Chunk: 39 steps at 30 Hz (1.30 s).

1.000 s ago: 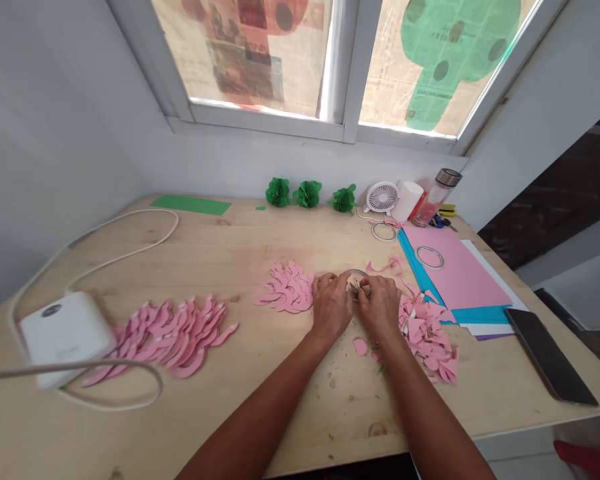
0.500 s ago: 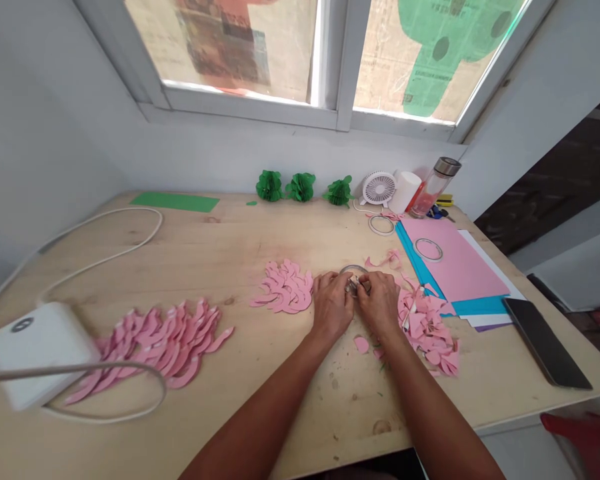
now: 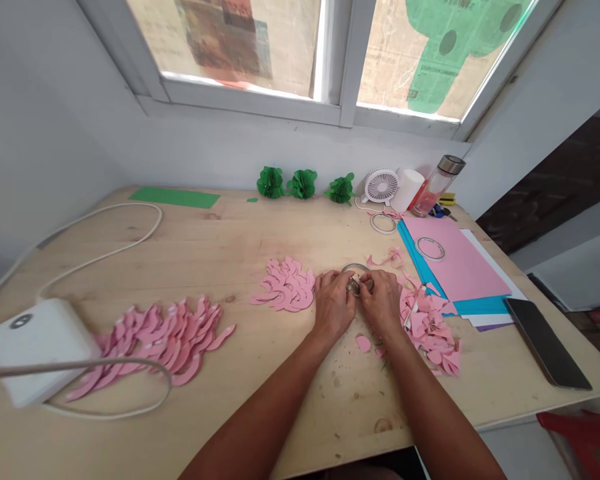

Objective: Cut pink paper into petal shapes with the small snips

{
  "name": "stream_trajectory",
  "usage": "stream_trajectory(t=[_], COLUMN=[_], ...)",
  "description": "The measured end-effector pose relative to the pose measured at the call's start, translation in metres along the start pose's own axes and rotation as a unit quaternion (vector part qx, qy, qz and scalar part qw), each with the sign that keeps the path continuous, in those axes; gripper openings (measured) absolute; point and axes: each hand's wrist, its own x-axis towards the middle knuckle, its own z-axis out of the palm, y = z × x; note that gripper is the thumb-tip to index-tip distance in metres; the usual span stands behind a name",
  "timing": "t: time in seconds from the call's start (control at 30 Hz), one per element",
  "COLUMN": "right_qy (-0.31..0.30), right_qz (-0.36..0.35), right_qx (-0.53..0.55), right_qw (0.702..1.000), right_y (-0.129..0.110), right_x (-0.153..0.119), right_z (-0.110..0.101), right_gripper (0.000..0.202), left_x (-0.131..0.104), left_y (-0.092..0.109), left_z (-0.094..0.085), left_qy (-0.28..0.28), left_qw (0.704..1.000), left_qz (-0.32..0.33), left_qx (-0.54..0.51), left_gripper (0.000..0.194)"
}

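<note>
Both hands meet over the wooden table [image 3: 260, 233], right of the middle, with fingers bent. Between them is a roll of tape [image 3: 356, 266], its far rim curving out beyond the fingertips. My left hand [image 3: 334, 300] is closed at the roll's left side, and my right hand [image 3: 381, 297] pinches at its right side. Fingers cover much of the roll, so what exactly they pinch is hard to make out. Left of my left hand lies a small pile of curved pink paper pieces [image 3: 286, 287]. Against my right hand is a heap of pink paper scraps [image 3: 433, 327].
More curved pink strips [image 3: 170, 340] lie left, beside a white power bank [image 3: 40, 353] with a cable. Green paper balls [image 3: 303, 184], a small fan [image 3: 381, 186] and a bottle [image 3: 440, 187] stand along the wall. Coloured sheets [image 3: 460, 260] and a phone [image 3: 545, 341] lie right.
The camera view has shifted slightly. Both hands stay at the tape roll, with only a small shift of the fingers.
</note>
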Motion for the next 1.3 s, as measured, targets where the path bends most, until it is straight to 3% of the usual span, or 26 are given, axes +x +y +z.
stream_trajectory(t=[0.53,0.87,1.3], right_qy=[0.0,-0.006,0.017], right_qz=[-0.004,-0.005,-0.017], right_qx=[-0.027,-0.031,0.013], right_qw=[1.0,0.999,1.0], right_y=[0.0016,0.0017,0.0019], right_x=[0.0,-0.0001,-0.0003], right_z=[0.0018,0.0047,0.0046], right_gripper=[0.01,0.007,0.009], left_x=[0.0001,-0.001,-0.0016], left_y=[0.001,0.0049,0.0052], left_z=[-0.0011,-0.0036,-0.0041], left_qy=[0.005,-0.017,-0.016], left_qw=[1.0,0.999,0.998], left_qz=[0.0,0.048,0.057], left_qx=[0.004,0.013,0.024], left_gripper=[0.038,0.031,0.03])
